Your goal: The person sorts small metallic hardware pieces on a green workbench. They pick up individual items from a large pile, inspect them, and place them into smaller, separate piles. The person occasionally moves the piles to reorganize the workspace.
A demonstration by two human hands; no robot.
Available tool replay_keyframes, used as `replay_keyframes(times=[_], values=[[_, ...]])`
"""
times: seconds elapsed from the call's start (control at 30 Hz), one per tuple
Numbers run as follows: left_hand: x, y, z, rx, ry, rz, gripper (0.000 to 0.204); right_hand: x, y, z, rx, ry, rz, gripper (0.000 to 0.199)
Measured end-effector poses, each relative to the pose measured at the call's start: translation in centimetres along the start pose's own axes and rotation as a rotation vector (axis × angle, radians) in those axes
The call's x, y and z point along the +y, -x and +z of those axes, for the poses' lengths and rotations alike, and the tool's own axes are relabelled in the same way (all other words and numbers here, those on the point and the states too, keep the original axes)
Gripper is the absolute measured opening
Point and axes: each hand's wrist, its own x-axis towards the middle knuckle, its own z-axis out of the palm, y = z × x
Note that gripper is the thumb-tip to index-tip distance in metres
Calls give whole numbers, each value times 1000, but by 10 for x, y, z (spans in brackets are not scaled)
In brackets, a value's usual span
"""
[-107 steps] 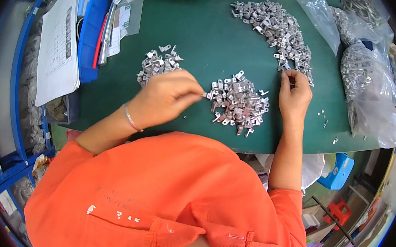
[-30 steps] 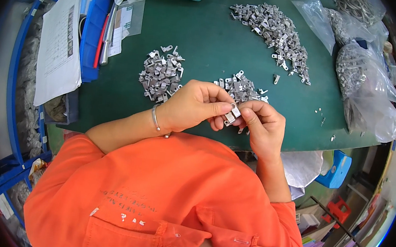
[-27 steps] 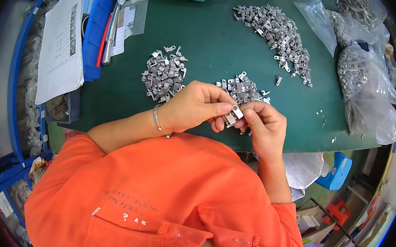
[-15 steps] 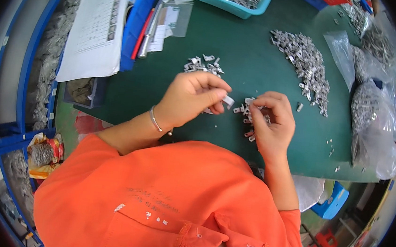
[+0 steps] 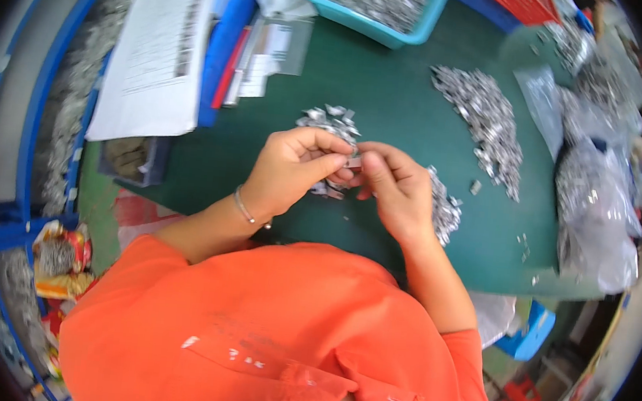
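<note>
My left hand [image 5: 293,167] pinches a small silvery metal clip [image 5: 353,161] between thumb and fingers. Up against it, the fingertips of my right hand [image 5: 400,192] close on the same clip from the other side. Its exact shape is partly covered by the fingers and blurred. Just beyond my left hand lies a small heap of metal clips [image 5: 328,119], some of it showing under the fingers. A second heap of clips [image 5: 444,207] sits right beside my right hand, partly hidden by it.
A larger pile of metal pieces [image 5: 485,115] spreads over the green table [image 5: 393,77] at the far right. Behind stands a turquoise basin [image 5: 366,30] of metal pieces. Plastic bags [image 5: 594,217] line the right edge; papers [image 5: 153,64] and a blue holder [image 5: 224,47] stand left.
My right hand has moved left from the near heap to meet my left hand at the clip. My left hand keeps its pinch. The whole view has shifted slightly.
</note>
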Motion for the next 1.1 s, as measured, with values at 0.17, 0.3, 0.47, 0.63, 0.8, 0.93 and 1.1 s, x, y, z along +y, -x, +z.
replay_keyframes(times=[0.17,0.3,0.47,0.63,0.8,0.93,1.1], values=[[-13,-5,22,-295,-469,348,12,12,44,-40,151,537,-648,17],[-21,-12,47,-443,-704,258,21,23,63,-73,280,1043,-756,16],[-34,-18,56,-587,-845,281,22,36,58,-111,562,975,-600,9],[-28,-19,61,-538,-788,205,18,55,36,-139,725,1181,-334,12],[-31,-21,59,-429,-514,-7,21,37,50,-112,632,740,-314,9],[-33,-28,79,-409,22,-257,15,22,64,-83,394,795,-756,22],[-41,-33,80,-458,-444,100,12,16,64,-120,478,880,-521,14]])
